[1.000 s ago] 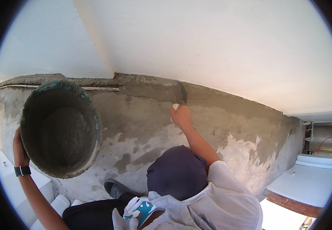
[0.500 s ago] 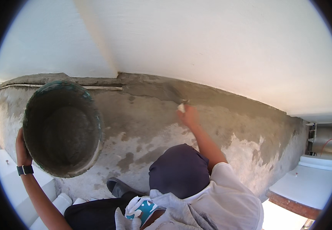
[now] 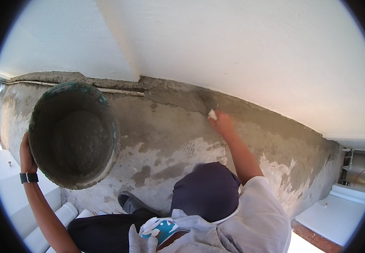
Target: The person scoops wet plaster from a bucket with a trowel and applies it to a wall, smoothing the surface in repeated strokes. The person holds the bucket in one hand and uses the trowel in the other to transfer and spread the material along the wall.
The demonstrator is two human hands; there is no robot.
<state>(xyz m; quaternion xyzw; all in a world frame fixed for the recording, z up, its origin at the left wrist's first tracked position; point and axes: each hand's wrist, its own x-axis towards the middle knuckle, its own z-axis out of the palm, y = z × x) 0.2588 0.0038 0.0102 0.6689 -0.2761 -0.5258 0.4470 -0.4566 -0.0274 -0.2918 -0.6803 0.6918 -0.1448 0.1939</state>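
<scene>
My left hand (image 3: 27, 155), a dark watch at its wrist, is curled around the outer left side of a large round bucket (image 3: 46, 126). The bucket is tilted with its mouth toward me; grey residue coats its inside, with green showing at the rim. In my right hand (image 3: 223, 122) is a trowel (image 3: 208, 101), its pale handle gripped in closed fingers. The trowel's blade lies against wet grey mortar (image 3: 170, 96) in a band along the foot of the white wall. Some of my left fingers are hidden behind the bucket.
A white wall (image 3: 233, 46) rises beyond the mortar band. A thin pipe (image 3: 121, 91) runs along its foot, partly behind the bucket. Blotchy concrete (image 3: 178, 145) lies before me. A dark cap (image 3: 205, 192) covers the lower middle; a sandalled foot (image 3: 134, 203) sits beside it. White ledges (image 3: 330, 217) flank both sides.
The whole view has shifted, so things sit slightly farther right and higher. The trowel's blade, blurred before, shows more sharply and has moved slightly right along the mortar. My left hand stays on the bucket.
</scene>
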